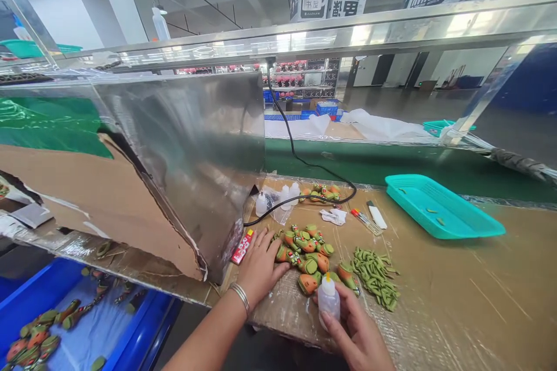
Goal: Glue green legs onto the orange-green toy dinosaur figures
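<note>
My right hand [359,333] is wrapped round a small translucent squeeze bottle [328,301] with a yellow tip, held upright near the table's front edge. My left hand [261,264] lies with fingers outstretched on the table, its fingertips at a pile of small green and orange moulded figure parts [307,246]. One green-orange part [347,274] is right behind my right fingers; whether they touch it I cannot tell. To the right of the pile lies a heap of thin green strips [376,278]. A red and white packet [242,246] is beside my left fingers.
A turquoise basket [444,208] with a few green strips stands at the right. Behind the pile are white bottles [285,196], thin tools [365,220] and a black cable [296,153]. A metal panel [209,156] rises at the left, above a blue bin [130,324] of parts.
</note>
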A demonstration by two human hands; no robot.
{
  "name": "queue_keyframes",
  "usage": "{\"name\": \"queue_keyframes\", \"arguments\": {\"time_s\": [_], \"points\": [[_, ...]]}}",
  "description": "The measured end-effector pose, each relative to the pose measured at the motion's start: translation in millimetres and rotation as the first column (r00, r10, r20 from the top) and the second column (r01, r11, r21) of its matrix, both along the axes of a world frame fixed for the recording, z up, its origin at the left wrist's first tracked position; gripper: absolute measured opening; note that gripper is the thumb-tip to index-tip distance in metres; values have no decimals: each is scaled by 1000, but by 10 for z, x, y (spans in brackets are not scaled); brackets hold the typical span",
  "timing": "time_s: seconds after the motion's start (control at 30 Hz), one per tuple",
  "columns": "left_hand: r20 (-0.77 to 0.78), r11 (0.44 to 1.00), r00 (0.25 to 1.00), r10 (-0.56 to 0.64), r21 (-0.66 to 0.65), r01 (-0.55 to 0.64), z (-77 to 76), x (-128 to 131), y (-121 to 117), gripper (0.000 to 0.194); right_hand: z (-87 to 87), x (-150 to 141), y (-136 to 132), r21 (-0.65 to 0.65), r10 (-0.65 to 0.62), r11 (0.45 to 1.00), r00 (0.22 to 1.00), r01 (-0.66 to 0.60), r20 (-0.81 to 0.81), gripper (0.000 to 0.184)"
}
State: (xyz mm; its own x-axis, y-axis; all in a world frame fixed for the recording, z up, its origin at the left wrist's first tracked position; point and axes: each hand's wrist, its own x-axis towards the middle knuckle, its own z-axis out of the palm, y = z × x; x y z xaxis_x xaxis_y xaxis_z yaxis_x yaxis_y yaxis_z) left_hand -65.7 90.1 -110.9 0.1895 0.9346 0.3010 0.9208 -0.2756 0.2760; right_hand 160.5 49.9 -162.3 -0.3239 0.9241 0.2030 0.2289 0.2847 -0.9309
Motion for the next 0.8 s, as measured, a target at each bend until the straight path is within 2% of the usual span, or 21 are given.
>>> {"name": "queue_keyframes", "arguments": {"time_s": [0.2,0.4,0.5,0.63,0.8], "points": [[43,999,998,43,-15,-42,-77,53,-264,45,50,-9,-14,62,-27,998,998,24,53,35],[93,999,994,48,-1,-48,-118,168,-211,44,16,-9,-10,106,-41,994,997,34,64,35],[115,997,991,74,16,-77,-124,204,-259,46,-2,-14,-11,118,-40,993,997,32,63,35],[143,991,982,122,41,-129,-105,89,-500,48,23,-17,-20,98,-45,994,997,38,64,35],[178,981,966,188,7,-192,-59,-114,-730,27,42,-12,-22,51,-38,998,999,37,22,35]]}}
